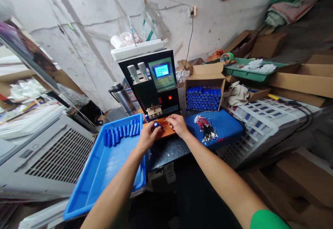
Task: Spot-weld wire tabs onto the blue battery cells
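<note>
My left hand [149, 134] is closed around a blue cylindrical battery cell [156, 125], its round end showing between thumb and fingers. My right hand [177, 124] pinches something small and pale at its fingertips, too small to make out. Both hands are over an orange board [168, 132] in front of a black machine [142, 93] with a lit blue screen [161, 70]. Small electrode pins [154, 109] jut from the machine's lower front, just beyond my hands. Another blue cell [147, 118] stands by my left fingers.
On the left, a blue tray [104, 184] holds a row of blue cells [121, 133]. At right, red and black wire leads [205, 128] lie on a blue pad [229, 126]. Behind them is a cardboard box [205, 79] of blue cells. A steel flask [122, 96] stands beside the machine.
</note>
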`<state>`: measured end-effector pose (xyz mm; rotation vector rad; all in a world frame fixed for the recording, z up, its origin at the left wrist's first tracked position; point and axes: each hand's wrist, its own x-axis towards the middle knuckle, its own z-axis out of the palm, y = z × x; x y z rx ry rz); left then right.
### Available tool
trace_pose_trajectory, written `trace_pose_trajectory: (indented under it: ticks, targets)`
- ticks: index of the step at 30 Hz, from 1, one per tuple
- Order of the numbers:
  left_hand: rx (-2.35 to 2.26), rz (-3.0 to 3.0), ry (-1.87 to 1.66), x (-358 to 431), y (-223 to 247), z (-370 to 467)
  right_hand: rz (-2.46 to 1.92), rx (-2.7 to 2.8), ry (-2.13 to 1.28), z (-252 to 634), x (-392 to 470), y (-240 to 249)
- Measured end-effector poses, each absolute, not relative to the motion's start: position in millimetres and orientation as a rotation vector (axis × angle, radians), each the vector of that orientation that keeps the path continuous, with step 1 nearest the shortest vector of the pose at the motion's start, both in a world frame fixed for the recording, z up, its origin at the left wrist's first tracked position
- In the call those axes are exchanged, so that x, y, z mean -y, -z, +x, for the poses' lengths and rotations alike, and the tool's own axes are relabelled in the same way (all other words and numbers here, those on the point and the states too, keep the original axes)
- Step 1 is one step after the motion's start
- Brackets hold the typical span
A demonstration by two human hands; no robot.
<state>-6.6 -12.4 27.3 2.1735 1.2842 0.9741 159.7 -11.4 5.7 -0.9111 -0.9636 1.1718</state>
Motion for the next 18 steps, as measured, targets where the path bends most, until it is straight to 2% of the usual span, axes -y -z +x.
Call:
trace_pose_trajectory:
  ticks: [18]
  targets:
    - [-1.268,2.130,-0.982,3,-10,-1,-0.953,0.899,-1.186,156,6,-10]
